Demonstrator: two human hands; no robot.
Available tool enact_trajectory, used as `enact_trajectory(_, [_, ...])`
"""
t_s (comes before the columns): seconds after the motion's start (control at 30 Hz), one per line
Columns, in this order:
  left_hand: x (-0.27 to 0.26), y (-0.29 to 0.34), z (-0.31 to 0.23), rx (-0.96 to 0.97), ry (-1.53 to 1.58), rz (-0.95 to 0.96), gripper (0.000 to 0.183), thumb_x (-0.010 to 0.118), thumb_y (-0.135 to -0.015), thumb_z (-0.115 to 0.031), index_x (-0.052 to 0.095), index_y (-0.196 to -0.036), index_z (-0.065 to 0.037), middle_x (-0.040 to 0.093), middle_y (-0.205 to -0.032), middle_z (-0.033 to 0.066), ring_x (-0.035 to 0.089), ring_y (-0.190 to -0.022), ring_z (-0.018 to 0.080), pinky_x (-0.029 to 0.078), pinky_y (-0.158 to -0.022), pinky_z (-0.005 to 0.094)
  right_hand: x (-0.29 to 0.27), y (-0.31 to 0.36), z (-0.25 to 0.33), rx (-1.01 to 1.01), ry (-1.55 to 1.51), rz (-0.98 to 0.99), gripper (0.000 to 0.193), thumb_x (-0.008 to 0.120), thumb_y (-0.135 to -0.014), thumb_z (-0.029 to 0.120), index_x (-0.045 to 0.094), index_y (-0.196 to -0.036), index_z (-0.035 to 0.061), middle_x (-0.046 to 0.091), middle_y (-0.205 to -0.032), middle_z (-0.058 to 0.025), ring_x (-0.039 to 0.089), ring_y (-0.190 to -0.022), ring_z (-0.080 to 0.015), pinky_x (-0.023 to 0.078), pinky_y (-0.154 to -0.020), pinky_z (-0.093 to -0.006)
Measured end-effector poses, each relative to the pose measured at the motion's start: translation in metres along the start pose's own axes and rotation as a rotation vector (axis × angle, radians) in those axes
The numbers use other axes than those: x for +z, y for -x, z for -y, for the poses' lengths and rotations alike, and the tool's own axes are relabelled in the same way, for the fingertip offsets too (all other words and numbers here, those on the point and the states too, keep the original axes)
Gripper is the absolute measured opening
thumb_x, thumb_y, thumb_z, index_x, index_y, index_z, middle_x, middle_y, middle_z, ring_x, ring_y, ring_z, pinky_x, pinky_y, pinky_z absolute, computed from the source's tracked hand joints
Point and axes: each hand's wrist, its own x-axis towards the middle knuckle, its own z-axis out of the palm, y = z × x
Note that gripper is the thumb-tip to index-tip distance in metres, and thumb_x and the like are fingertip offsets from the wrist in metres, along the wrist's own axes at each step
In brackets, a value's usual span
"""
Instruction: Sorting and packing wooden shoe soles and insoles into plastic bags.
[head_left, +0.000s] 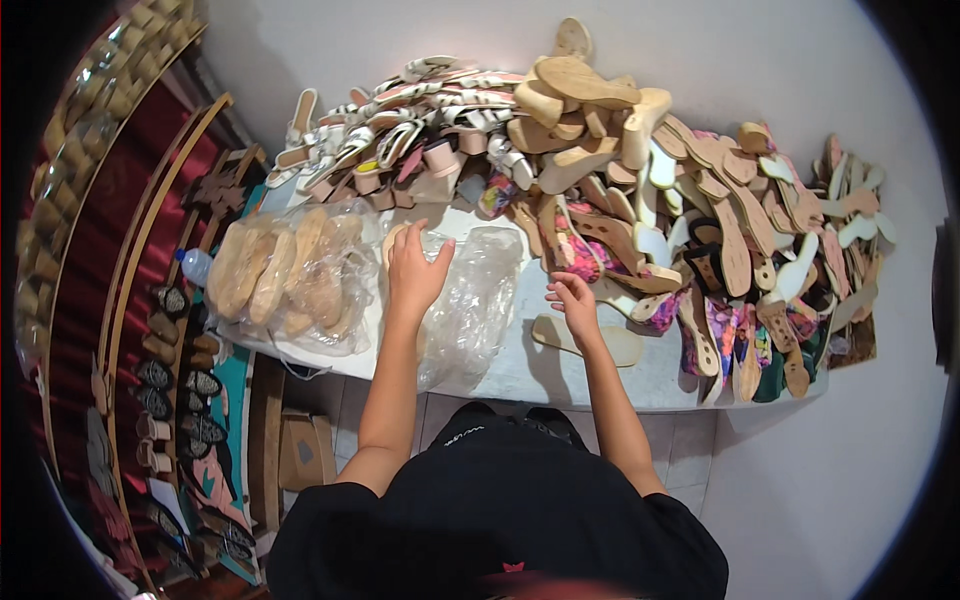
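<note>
So, left hand (pixel 420 270) is spread wide over the top of some clear plastic (pixel 475 310), can't tell if it's touching. Right hand (pixel 572 303) is loosely curled, looks empty, with a flat sole (pixel 617 346) just nearer the body. One bag (pixel 300 275) of soles sits filled left of the left hand; loads of wedges (pixel 735 255) lie unbagged right of the right.
</note>
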Motion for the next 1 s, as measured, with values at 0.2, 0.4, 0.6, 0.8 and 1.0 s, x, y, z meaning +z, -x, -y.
enact_trajectory(0.2, [0.018,0.005,-0.089,0.188,0.349,0.019,0.038,0.061,-0.075,-0.022,0.051,-0.104,-0.001,0.053,-0.100,0.0176,0.050,-0.095,0.0331,0.038,-0.084,0.0359,-0.042,0.001,0.047,-0.342,-0.054,-0.135,0.017,0.051,-0.085,0.014,0.054,-0.098,0.0042,0.058,-0.086,-0.0014,0.055,-0.074,-0.0086,0.043,-0.065,-0.0214])
enact_trajectory(0.4, [0.070,0.006,-0.129,0.236,0.418,0.225,0.037,0.061,-0.075,-0.026,0.054,-0.101,-0.001,0.054,-0.098,0.0177,0.050,-0.095,0.0326,0.038,-0.085,0.0359,-0.084,-0.024,0.102,-0.429,-0.128,-0.082,0.017,0.051,-0.084,0.011,0.054,-0.098,0.0013,0.057,-0.083,-0.0013,0.054,-0.073,-0.0078,0.043,-0.066,-0.0207])
enact_trajectory(0.6, [0.108,-0.024,-0.148,0.243,0.425,0.219,0.039,0.061,-0.074,-0.029,0.054,-0.101,0.000,0.054,-0.099,0.0165,0.051,-0.094,0.0310,0.038,-0.084,0.0351,-0.119,-0.088,0.151,-0.473,0.141,-0.128,0.021,0.054,-0.081,0.012,0.053,-0.100,0.0024,0.055,-0.087,-0.0034,0.052,-0.072,-0.0077,0.042,-0.064,-0.0213])
enact_trajectory(0.8, [0.163,-0.090,-0.174,-0.089,0.857,0.576,0.054,0.058,-0.081,-0.026,0.035,-0.122,-0.001,0.044,-0.118,0.0145,0.046,-0.105,0.0186,0.037,-0.088,0.0323,-0.130,-0.177,0.167,-0.530,0.402,-0.214,0.050,0.062,-0.073,0.025,0.042,-0.116,0.0074,0.041,-0.109,-0.0218,0.050,-0.091,-0.0302,0.042,-0.080,-0.0358])
enact_trajectory(1.0, [0.234,-0.174,-0.206,-0.436,1.510,0.510,0.054,0.061,-0.078,-0.022,0.034,-0.118,0.003,0.036,-0.124,0.0191,0.037,-0.116,0.0280,0.030,-0.098,0.0379,-0.129,-0.242,0.134,-0.481,0.659,-0.540,0.088,0.070,-0.062,0.035,0.022,-0.127,-0.0010,0.031,-0.114,-0.0269,0.031,-0.108,-0.0401,0.024,-0.095,-0.0453])
